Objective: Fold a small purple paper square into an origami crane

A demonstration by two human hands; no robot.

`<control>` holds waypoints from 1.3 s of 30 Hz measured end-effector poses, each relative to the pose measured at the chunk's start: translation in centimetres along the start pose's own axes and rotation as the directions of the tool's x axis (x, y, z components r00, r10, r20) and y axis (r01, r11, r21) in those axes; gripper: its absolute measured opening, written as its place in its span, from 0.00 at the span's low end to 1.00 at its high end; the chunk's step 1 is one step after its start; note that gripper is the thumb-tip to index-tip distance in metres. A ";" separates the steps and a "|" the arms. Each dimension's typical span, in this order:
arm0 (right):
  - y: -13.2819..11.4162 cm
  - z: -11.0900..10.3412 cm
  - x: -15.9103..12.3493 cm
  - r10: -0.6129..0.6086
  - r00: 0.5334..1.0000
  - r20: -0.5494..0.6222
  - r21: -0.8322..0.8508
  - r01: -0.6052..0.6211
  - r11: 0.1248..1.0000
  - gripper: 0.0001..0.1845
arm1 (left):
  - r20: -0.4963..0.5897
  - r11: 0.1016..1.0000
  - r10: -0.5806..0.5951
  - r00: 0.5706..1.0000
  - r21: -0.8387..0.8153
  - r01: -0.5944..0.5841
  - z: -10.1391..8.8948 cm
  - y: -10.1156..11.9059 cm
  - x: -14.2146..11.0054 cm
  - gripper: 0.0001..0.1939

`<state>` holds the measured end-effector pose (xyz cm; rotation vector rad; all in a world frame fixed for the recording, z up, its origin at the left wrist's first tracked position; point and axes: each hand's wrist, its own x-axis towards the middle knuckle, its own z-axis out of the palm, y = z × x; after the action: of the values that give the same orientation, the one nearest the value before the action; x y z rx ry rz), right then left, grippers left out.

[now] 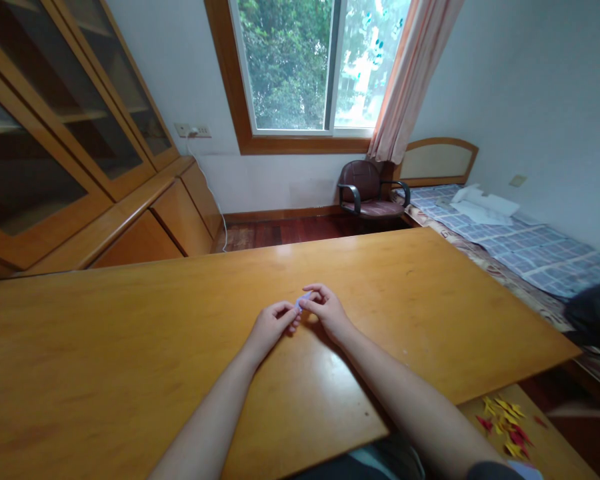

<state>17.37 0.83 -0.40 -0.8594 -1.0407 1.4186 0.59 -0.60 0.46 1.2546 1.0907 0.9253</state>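
Observation:
Above the middle of the table, my left hand and my right hand meet, fingertips almost touching. Between them is a small pale purple piece of paper that looks folded. My left thumb and fingers pinch its near left end. The right thumb and index finger grip its other side, with the remaining right fingers curled behind. Most of the paper is covered by fingers, so its exact shape is hard to make out.
The wooden table spans the view. Small yellow and red folded paper pieces lie on a lower surface at the right. Beyond stand a glass-door cabinet, an armchair and a bed. A dark bag-like object rests at the right.

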 end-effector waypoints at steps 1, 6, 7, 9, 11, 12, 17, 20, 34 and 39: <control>-0.1 0.0 0.0 0.003 1.000 0.006 -0.005 -0.003 1.000 0.20 | -0.004 1.000 0.001 1.000 -0.008 -0.001 0.0 -0.1 0.0 0.19; -0.1 0.1 -0.1 -0.012 1.000 -0.009 -0.028 0.012 1.000 0.20 | -0.006 1.000 0.002 1.000 -0.005 -0.002 0.1 0.1 -0.1 0.19; 0.0 0.0 -0.1 -0.020 1.000 -0.016 -0.029 0.020 0.999 0.20 | -0.003 1.000 0.000 1.000 -0.002 0.000 0.1 0.2 -0.1 0.19; 0.2 0.0 0.0 -0.031 0.999 -0.028 -0.023 0.031 0.999 0.20 | 0.002 1.000 -0.006 1.000 -0.004 0.006 0.2 0.4 -0.1 0.19; 0.3 0.0 0.0 -0.030 0.999 -0.036 -0.007 0.030 1.000 0.21 | 0.004 1.000 -0.017 1.000 -0.018 0.017 0.2 0.5 -0.1 0.19; 0.4 0.0 0.0 -0.027 0.999 -0.037 0.001 0.027 1.000 0.21 | 0.003 0.999 -0.023 1.000 -0.028 0.024 0.2 0.5 -0.1 0.19; 0.3 0.0 0.0 0.013 1.000 -0.009 0.040 -0.013 0.999 0.22 | -0.009 0.997 -0.033 0.999 -0.065 0.033 0.0 0.2 -0.1 0.19; 0.5 -0.2 0.2 0.025 1.000 -0.017 0.052 -0.024 0.998 0.20 | -0.032 0.996 -0.028 0.999 -0.089 0.025 -0.1 0.1 -0.1 0.19; 0.6 -0.4 0.2 0.020 1.000 0.013 -0.015 -0.020 1.000 0.14 | -0.079 0.992 0.014 0.997 -0.122 -0.024 -0.1 0.2 0.1 0.17; 0.4 -0.3 0.1 0.032 0.999 0.000 -0.032 -0.032 0.999 0.14 | -0.038 0.994 0.002 0.999 -0.107 -0.006 -0.1 0.0 0.1 0.17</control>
<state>17.54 1.00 -0.86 -0.9030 -1.0564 1.4325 0.50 -0.45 0.43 1.1561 1.0542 1.0012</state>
